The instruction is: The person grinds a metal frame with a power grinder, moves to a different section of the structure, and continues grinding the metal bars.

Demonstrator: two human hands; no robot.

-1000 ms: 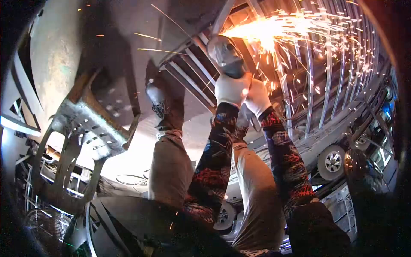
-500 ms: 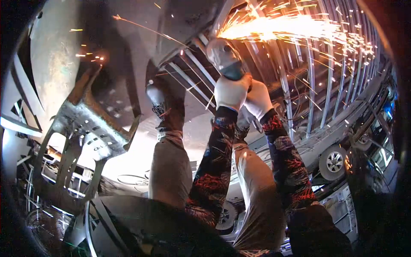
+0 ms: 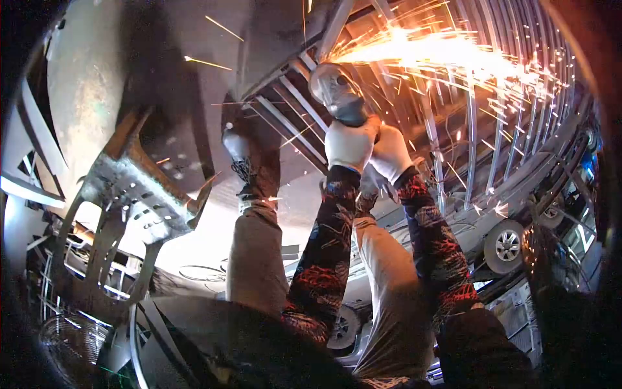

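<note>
White gloves cover both hands. My left hand (image 3: 348,144) is wrapped round the angle grinder (image 3: 338,91), close behind its grey head. My right hand (image 3: 391,154) is closed on the rear of the same grinder, beside the left; the handle is mostly hidden by the gloves. The grinder's head meets a corner of the barred metal frame (image 3: 289,109), and a bright spray of sparks (image 3: 440,53) streams from there to the right. The disc itself is lost in the glare.
My boot (image 3: 240,152) stands left of the frame. A rusty perforated metal bracket (image 3: 146,198) is at the left. Long metal bars (image 3: 471,129) run along the right. A vehicle with a wheel (image 3: 506,246) stands at the right, and cable loops (image 3: 202,272) lie on the floor.
The grinder's head has shifted slightly down and tilted a little, both hands still on it. The spark stream now slants more downward to the right.
</note>
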